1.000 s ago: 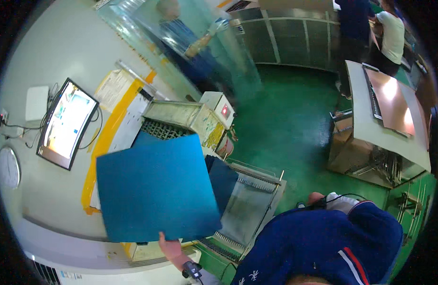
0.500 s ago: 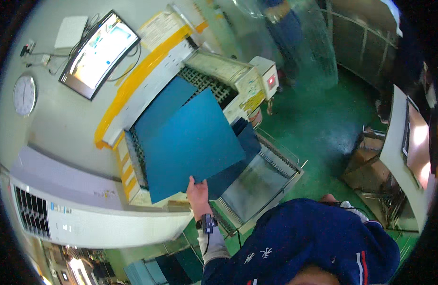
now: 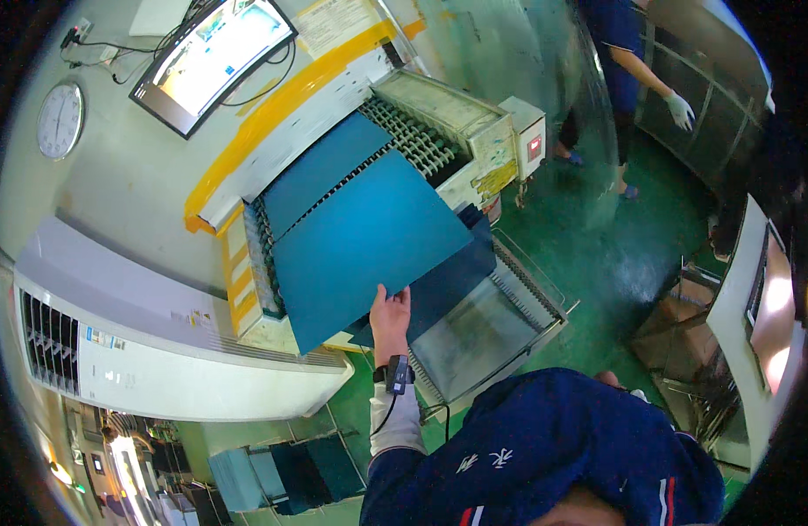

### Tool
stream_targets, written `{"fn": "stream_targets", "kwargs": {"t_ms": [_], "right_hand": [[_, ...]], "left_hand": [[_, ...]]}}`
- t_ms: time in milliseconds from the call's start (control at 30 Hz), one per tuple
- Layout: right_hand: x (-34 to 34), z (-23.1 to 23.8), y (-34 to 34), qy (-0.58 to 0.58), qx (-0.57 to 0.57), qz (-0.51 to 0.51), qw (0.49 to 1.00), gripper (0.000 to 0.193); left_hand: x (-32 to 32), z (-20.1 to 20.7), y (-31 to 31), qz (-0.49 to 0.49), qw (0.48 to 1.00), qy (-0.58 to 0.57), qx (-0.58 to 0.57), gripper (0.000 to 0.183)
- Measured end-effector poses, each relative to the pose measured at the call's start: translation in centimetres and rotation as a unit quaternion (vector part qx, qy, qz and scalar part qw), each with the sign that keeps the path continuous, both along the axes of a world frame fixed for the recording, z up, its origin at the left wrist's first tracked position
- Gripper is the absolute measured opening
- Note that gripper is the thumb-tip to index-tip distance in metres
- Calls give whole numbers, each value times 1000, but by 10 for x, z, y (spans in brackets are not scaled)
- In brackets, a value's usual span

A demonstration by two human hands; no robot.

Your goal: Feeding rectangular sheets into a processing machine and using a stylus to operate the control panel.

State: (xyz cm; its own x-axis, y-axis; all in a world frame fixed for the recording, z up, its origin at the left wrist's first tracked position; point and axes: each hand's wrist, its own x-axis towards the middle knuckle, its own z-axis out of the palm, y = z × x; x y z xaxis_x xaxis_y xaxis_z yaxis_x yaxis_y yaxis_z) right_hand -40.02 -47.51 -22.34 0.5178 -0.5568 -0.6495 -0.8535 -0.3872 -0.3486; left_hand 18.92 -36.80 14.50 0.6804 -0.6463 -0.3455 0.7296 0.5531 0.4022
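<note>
My left hand (image 3: 390,317) pinches the near edge of a large flat blue panel (image 3: 369,245), fingertips at its rim. The panel lies slanted over the near end of a roller conveyor (image 3: 413,140). Beyond it, a second blue panel (image 3: 329,167) rests on the rollers, with a narrow gap between the two. Darker blue panels (image 3: 452,276) sit beneath and to the right of the held one, over a grey frame with notched edges (image 3: 483,337). Of my right hand (image 3: 606,379) only a small bit shows past my dark blue top; its fingers are hidden.
A lit screen (image 3: 216,61) and a clock (image 3: 60,121) are on the wall. A white air conditioner (image 3: 176,351) stands left. More panels (image 3: 286,473) lie on a rack below it. At right are cardboard boxes (image 3: 680,329); a gloved co-worker's hand (image 3: 681,112) shows at the back.
The gap between the two blue panels has become straighter and more even. My left hand still grips the near panel. The whole view has shifted, and a co-worker shows more plainly.
</note>
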Motion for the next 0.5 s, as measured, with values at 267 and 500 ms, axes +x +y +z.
{"fn": "stream_targets", "kwargs": {"t_ms": [267, 500], "right_hand": [[0, 11, 4, 6, -38, 73, 997, 22], [5, 31, 11, 24, -26, -15, 999, 21]], "left_hand": [[7, -4, -16, -20, 1000, -4, 8, 22], [18, -12, -24, -32, 999, -7, -5, 21]]}}
